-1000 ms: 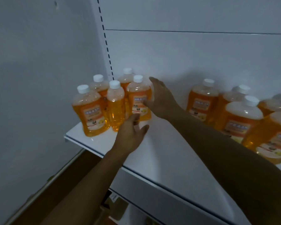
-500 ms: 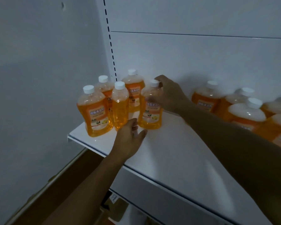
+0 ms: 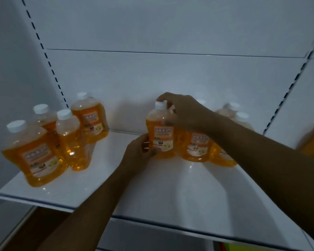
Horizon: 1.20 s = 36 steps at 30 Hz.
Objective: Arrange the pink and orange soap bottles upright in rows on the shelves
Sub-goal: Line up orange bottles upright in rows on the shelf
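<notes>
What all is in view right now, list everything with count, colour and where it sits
held bottle: one, orange with white cap, upright mid-shelf
left bottles: four, orange, white caps, standing at the shelf's left end
right bottles: at least three, orange, behind the right arm, exact count unclear
shelf: one, white, carrying all the bottles
back panel: white, behind the shelf
left hand: grips the held bottle's lower side
right hand: grips its cap and shoulder

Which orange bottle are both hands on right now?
The orange bottle mid-shelf: right hand grips its top, left hand its base. The left cluster stands untouched.
</notes>
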Each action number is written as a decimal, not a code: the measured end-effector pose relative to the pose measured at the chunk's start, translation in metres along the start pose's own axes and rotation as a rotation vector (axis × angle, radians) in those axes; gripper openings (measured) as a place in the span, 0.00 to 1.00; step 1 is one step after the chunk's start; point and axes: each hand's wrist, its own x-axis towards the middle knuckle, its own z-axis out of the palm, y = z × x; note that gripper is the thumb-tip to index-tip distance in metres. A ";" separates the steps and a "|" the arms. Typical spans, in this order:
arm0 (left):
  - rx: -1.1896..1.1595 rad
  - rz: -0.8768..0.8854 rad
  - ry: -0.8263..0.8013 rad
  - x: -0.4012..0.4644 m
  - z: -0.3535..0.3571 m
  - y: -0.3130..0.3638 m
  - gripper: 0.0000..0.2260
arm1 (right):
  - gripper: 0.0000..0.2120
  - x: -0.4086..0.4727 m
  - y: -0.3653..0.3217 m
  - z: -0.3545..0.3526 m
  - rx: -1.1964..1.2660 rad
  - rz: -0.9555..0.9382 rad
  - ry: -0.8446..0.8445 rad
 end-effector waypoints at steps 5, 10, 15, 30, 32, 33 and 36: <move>-0.022 -0.014 -0.044 0.016 0.011 -0.007 0.20 | 0.26 -0.007 0.009 -0.004 -0.255 0.047 0.041; 0.010 -0.023 -0.056 0.019 0.015 -0.015 0.19 | 0.26 -0.008 0.012 0.003 -0.253 0.027 0.060; 0.083 -0.030 -0.056 0.017 0.016 -0.013 0.19 | 0.26 -0.009 0.012 0.005 -0.284 0.014 0.088; 0.224 -0.140 -0.120 -0.002 0.004 0.003 0.27 | 0.30 -0.013 0.005 0.012 -0.388 0.029 0.090; 0.321 -0.121 -0.027 -0.016 -0.005 0.001 0.27 | 0.34 -0.013 0.000 0.017 -0.481 0.013 0.094; 0.340 -0.096 0.044 -0.024 -0.011 0.000 0.26 | 0.35 -0.011 -0.004 0.022 -0.512 -0.006 0.118; 0.385 -0.043 0.250 -0.047 -0.030 -0.001 0.18 | 0.33 -0.005 -0.024 0.043 -0.482 -0.115 0.204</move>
